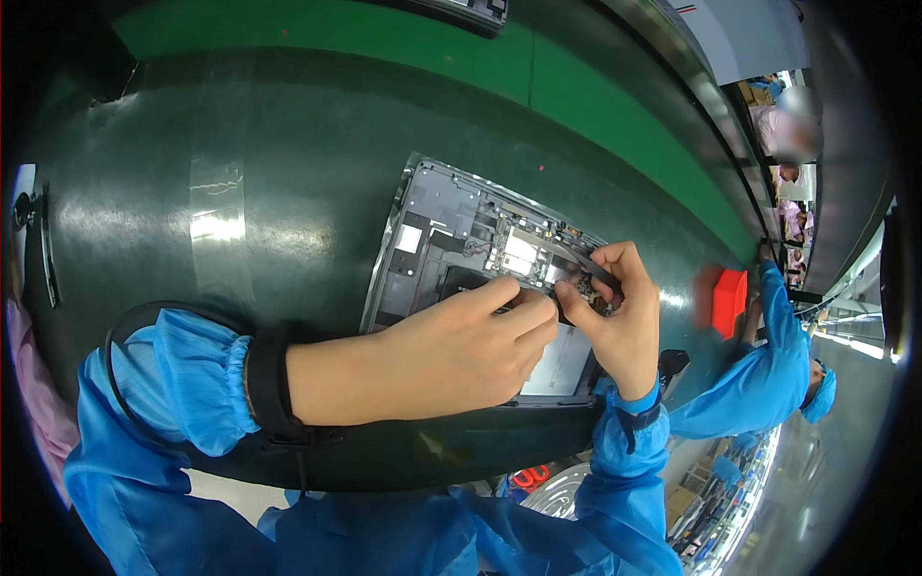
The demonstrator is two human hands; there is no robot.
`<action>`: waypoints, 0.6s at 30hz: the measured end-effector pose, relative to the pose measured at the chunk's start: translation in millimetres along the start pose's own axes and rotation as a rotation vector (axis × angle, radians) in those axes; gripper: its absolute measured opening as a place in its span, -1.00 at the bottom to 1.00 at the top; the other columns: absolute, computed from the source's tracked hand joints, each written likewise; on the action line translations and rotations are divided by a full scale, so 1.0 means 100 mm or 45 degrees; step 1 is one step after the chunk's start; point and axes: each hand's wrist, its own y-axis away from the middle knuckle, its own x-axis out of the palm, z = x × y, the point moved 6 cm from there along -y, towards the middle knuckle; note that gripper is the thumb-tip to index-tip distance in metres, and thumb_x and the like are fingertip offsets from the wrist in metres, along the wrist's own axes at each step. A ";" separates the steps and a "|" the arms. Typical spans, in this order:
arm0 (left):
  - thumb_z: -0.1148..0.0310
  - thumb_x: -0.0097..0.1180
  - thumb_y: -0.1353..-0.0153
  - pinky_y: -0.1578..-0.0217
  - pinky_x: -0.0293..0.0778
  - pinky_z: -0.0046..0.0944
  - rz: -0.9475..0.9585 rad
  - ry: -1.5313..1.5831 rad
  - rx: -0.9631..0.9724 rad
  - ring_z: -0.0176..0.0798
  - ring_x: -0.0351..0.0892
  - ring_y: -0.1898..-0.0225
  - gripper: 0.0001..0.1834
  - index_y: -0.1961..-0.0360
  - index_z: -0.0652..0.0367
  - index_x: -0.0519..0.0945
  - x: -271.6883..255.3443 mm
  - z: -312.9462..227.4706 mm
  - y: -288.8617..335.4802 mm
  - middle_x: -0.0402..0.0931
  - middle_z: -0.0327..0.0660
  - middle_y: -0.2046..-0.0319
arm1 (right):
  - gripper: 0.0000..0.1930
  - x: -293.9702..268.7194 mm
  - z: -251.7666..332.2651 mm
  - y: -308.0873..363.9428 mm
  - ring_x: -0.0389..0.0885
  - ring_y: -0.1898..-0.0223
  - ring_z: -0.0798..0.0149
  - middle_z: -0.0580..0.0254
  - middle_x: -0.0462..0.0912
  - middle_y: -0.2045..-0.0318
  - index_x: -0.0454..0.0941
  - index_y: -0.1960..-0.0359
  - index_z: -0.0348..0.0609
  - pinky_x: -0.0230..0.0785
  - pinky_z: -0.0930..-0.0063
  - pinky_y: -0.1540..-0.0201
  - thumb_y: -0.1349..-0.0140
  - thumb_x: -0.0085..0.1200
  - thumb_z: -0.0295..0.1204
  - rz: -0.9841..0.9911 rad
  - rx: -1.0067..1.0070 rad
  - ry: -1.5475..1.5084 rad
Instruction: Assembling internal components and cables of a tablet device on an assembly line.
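Right hand point(624, 322): thumb and forefinger closed about a dark tool point(582, 260); left hand point(480, 341): fingers curled, hold impossible to tell; beneath both hands' fingers lies one laptop point(444, 197), opened, board point(520, 252) bared, work seemingly unfinished.

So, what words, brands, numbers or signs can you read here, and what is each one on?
None can be read clearly.
White label inside the opened laptop: any print is too small to read.
Black part in the laptop, partly behind the left hand: tiny pale marks, too small to read.
Pale panel at upper right: short marks, too small and blurred to read.
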 end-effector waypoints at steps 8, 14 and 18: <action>0.26 0.20 -0.06 0.14 0.39 -0.30 0.071 0.023 0.023 -0.26 0.46 0.12 -0.64 0.21 0.33 0.73 -0.01 0.02 0.01 0.65 -0.13 0.01 | -0.72 -0.14 0.26 0.14 0.40 0.64 0.34 0.37 0.52 0.65 0.68 0.27 -0.13 0.15 0.42 0.50 0.08 0.40 -0.58 -0.145 -0.933 0.450; 0.28 0.19 -0.08 0.12 0.41 -0.30 -0.010 0.001 0.024 -0.27 0.47 0.11 -0.65 0.22 0.35 0.73 -0.02 0.01 0.00 0.65 -0.11 0.00 | -0.53 -0.08 0.19 0.26 0.34 0.64 0.36 0.46 0.34 0.68 0.77 0.03 -0.08 0.05 0.39 0.50 0.11 0.43 -0.50 0.025 -1.091 0.594; 0.27 0.21 -0.08 0.13 0.40 -0.30 -0.016 0.018 0.025 -0.27 0.47 0.11 -0.64 0.22 0.36 0.73 -0.02 0.00 0.00 0.65 -0.10 0.00 | -0.52 -0.07 0.22 0.29 0.35 0.61 0.36 0.46 0.36 0.66 0.76 0.01 -0.09 0.08 0.38 0.48 0.09 0.42 -0.48 0.032 -1.077 0.631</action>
